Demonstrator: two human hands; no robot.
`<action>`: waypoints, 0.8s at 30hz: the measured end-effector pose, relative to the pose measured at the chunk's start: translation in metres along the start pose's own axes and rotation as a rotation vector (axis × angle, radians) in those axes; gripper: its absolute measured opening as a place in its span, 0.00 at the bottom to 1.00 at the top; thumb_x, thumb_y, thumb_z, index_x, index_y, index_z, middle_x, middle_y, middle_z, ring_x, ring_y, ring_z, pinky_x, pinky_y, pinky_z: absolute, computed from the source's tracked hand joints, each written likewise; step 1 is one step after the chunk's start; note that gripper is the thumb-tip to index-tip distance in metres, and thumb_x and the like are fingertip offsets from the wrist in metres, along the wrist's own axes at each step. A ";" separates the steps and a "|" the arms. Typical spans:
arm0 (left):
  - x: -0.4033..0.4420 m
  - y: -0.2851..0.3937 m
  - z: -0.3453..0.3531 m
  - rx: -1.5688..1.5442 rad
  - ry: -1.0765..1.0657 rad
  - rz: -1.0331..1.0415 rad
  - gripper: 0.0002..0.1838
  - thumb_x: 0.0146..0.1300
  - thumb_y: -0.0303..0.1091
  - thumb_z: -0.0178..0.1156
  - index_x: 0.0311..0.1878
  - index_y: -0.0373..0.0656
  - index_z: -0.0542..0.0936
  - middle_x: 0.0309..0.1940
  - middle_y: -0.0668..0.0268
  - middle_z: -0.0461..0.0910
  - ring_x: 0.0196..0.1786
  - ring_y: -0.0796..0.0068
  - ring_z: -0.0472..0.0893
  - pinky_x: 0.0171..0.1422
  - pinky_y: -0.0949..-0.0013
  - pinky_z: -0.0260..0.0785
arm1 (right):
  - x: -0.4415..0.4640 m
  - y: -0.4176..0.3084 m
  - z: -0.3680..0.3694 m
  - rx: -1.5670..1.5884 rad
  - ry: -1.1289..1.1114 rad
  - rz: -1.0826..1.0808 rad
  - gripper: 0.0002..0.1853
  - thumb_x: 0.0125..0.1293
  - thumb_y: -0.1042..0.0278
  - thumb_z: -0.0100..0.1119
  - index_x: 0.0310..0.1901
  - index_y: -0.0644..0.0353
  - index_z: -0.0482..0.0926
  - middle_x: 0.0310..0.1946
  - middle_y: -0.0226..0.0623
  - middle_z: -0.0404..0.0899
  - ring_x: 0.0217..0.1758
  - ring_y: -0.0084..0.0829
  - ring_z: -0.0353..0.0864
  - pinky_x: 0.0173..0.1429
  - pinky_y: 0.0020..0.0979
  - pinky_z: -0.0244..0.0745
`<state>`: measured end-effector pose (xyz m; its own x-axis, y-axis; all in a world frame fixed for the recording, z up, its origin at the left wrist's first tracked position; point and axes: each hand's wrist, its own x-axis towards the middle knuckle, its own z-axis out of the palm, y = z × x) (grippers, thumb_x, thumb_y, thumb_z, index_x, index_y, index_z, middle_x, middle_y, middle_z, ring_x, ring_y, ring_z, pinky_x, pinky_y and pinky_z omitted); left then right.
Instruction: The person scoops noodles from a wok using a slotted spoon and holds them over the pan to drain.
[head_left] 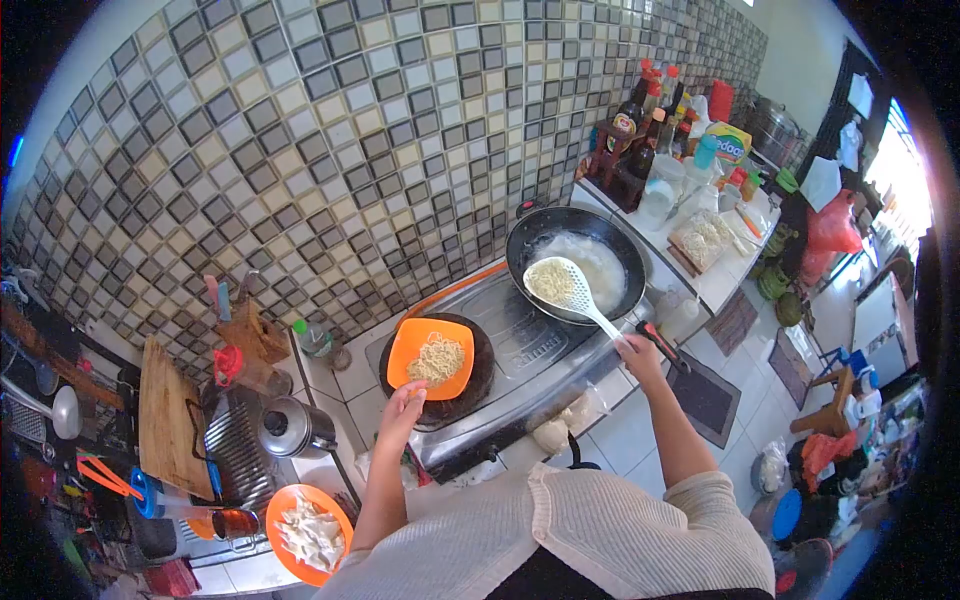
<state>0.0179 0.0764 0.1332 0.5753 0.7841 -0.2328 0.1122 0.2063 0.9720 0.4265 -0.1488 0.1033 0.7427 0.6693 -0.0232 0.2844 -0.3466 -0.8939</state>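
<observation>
My right hand [637, 356] is closed round the handle of a white slotted spoon [582, 298]. Noodles [550, 281] lie in the spoon's bowl, which is over the black frying pan [640, 262]. Pale, cloudy liquid [598, 262] fills the bottom of the pan. With its fingers closed on the near rim, my left hand [405, 403] holds an orange square plate [405, 345]. A heap of noodles [438, 360] sits on that plate. The plate rests over the dark round left burner [484, 372] of the stove.
The steel stove [520, 335] runs along the tiled wall. Bottles [640, 110] and a tray of pale food [703, 240] stand right of the pan. At left are a lidded pot [290, 425], a wooden board [172, 420] and an orange plate of white pieces [310, 533].
</observation>
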 end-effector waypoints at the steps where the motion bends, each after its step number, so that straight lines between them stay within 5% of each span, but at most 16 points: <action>1: 0.000 0.000 -0.001 -0.009 -0.007 0.008 0.16 0.66 0.39 0.55 0.53 0.41 0.74 0.25 0.81 0.63 0.27 0.90 0.61 0.31 0.84 0.52 | -0.002 -0.006 -0.001 0.038 -0.033 0.120 0.13 0.60 0.63 0.60 0.40 0.65 0.80 0.25 0.27 0.76 0.28 0.20 0.72 0.34 0.25 0.68; 2: 0.000 -0.001 -0.001 -0.018 -0.014 0.016 0.16 0.66 0.39 0.55 0.53 0.40 0.74 0.24 0.81 0.63 0.27 0.90 0.61 0.31 0.84 0.52 | -0.002 -0.004 0.000 0.039 -0.032 0.119 0.13 0.60 0.63 0.60 0.40 0.65 0.80 0.25 0.27 0.76 0.28 0.20 0.72 0.34 0.25 0.68; 4: 0.001 -0.004 -0.003 -0.018 -0.011 0.014 0.17 0.66 0.39 0.55 0.53 0.40 0.74 0.24 0.81 0.63 0.27 0.90 0.61 0.31 0.83 0.52 | 0.000 0.000 0.002 0.126 0.040 0.001 0.09 0.62 0.63 0.58 0.35 0.59 0.80 0.16 0.20 0.66 0.16 0.14 0.62 0.19 0.19 0.55; 7: 0.003 -0.005 -0.005 -0.017 0.006 0.011 0.17 0.66 0.39 0.55 0.53 0.40 0.74 0.24 0.81 0.63 0.27 0.90 0.61 0.31 0.83 0.52 | 0.007 0.003 -0.010 0.031 0.029 -0.022 0.13 0.62 0.63 0.59 0.40 0.65 0.80 0.21 0.23 0.70 0.24 0.16 0.66 0.28 0.22 0.61; 24: 0.003 -0.008 -0.012 -0.053 0.055 0.027 0.14 0.68 0.38 0.53 0.52 0.42 0.75 0.22 0.81 0.63 0.23 0.90 0.61 0.27 0.82 0.51 | 0.009 -0.034 -0.045 0.122 0.167 0.101 0.11 0.63 0.62 0.57 0.40 0.61 0.81 0.16 0.20 0.66 0.17 0.14 0.62 0.21 0.22 0.56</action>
<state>0.0093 0.0838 0.1246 0.5321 0.8203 -0.2098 0.0532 0.2149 0.9752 0.4509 -0.1606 0.1540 0.8567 0.5134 -0.0498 0.1356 -0.3172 -0.9386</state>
